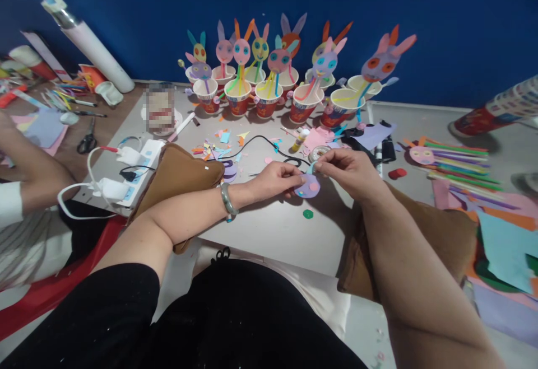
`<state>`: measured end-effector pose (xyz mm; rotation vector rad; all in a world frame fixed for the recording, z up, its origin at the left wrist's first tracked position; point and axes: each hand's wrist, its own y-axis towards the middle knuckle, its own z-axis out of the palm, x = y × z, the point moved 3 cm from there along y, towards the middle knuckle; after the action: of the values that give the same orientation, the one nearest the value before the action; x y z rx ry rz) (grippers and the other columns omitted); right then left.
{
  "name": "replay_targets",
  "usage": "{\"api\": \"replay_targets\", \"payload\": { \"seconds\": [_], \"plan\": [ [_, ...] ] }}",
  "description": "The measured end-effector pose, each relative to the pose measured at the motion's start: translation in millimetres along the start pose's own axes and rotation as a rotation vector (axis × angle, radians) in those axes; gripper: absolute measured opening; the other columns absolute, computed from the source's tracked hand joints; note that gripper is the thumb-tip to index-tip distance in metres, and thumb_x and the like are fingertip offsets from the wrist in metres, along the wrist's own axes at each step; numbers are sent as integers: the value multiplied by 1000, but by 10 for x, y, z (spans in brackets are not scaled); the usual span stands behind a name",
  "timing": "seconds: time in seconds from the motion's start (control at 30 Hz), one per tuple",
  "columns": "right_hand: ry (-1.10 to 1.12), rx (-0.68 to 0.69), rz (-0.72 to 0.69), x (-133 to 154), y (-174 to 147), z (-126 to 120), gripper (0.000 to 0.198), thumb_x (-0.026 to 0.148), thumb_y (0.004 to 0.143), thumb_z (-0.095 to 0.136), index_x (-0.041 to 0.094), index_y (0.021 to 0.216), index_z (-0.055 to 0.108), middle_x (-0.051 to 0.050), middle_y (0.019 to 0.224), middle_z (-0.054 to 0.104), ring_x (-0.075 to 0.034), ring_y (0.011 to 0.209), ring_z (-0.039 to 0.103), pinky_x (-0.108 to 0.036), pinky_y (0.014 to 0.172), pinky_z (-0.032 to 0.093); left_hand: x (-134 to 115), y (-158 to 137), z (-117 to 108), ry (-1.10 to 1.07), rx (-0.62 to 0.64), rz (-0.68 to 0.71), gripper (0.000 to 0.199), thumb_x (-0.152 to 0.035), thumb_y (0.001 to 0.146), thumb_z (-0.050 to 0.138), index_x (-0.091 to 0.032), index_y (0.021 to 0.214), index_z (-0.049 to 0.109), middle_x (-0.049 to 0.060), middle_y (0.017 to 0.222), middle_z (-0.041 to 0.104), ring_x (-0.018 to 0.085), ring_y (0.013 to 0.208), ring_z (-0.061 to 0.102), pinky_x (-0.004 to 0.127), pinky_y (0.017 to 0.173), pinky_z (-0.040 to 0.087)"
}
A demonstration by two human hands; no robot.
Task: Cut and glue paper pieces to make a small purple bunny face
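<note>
My left hand [281, 178] pinches the left edge of a round purple paper face [308, 187], which has a pink spot on it. At the top of that face, my right hand [342, 168] holds a small light-blue paper strip [311, 168] between thumb and fingers, right against the purple disc. Below them on the table lies a green paper disc [308, 214]. Close behind my hands are a roll of tape [320, 154] and a glue stick [299, 140]. A pair of scissors with purple handles [229, 171] rests left of my left hand.
Paper cups with paper rabbit heads [269, 100] line the blue wall. A power strip [140, 170] and brown cushions [185, 173] flank my arms. Pipe cleaners [462, 162] and coloured paper sheets [506, 246] lie right. Another person's arm [37, 162] is at left, near black scissors [87, 140].
</note>
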<state>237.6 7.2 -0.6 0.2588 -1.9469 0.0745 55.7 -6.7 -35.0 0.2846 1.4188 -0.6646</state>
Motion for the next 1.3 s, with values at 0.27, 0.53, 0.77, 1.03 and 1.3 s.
{"api": "replay_targets", "payload": {
  "seconds": [0.27, 0.53, 0.77, 1.03, 1.3],
  "plan": [
    [0, 10, 30, 12, -13, 19, 26, 42, 73, 79, 20, 67, 66, -1, 59, 62, -13, 56, 53, -29, 55, 41, -54, -17, -5, 23, 11, 37, 35, -43, 84, 76, -11, 74, 63, -4, 59, 57, 4, 51, 55, 18, 51, 48],
    [29, 24, 51, 13, -20, 30, 27, 42, 70, 80, 20, 67, 65, 0, 61, 61, -12, 56, 51, -28, 54, 40, -90, -33, 6, 34, 26, 29, 49, -57, 72, 81, -13, 74, 61, -4, 60, 57, 6, 49, 54, 21, 49, 44],
    [65, 38, 64, 33, -25, 51, 27, 43, 69, 81, 21, 65, 65, 0, 60, 59, -12, 55, 50, -28, 53, 41, -71, -41, 2, 32, 17, 11, 37, -46, 77, 79, -13, 81, 62, -5, 57, 57, 6, 49, 53, 20, 50, 40],
    [74, 41, 80, 43, -26, 59, 29, 44, 69, 82, 22, 64, 65, 1, 60, 59, -12, 56, 50, -28, 54, 41, -84, -44, 4, 14, -29, 16, 33, -22, 77, 75, -12, 106, 62, -10, 54, 54, 4, 48, 49, 18, 50, 34],
    [83, 56, 83, 36, -23, 59, 27, 41, 68, 82, 21, 65, 66, 1, 59, 59, -12, 55, 49, -28, 54, 40, -52, -22, 2, 25, -28, 10, 24, -22, 77, 74, -10, 96, 67, -6, 60, 59, 4, 50, 50, 18, 52, 39]
  ]
}}
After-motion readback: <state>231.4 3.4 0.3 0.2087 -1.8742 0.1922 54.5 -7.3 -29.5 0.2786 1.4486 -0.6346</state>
